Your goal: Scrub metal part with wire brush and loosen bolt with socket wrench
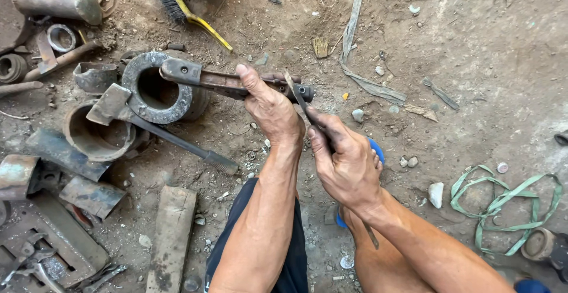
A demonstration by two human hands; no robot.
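Gripping a rusty metal bar [236, 83] firmly, left hand [269, 109] should steady it while right hand [340, 157], fingers clamped round a thin blade [296, 95], scrapes beside that grip.

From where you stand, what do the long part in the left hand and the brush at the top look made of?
The long part in the left hand looks like steel, dull and rust-brown with a grimy surface. The brush seems to have dark wire or stiff bristles on a yellow handle, probably plastic, though painted wood is possible.
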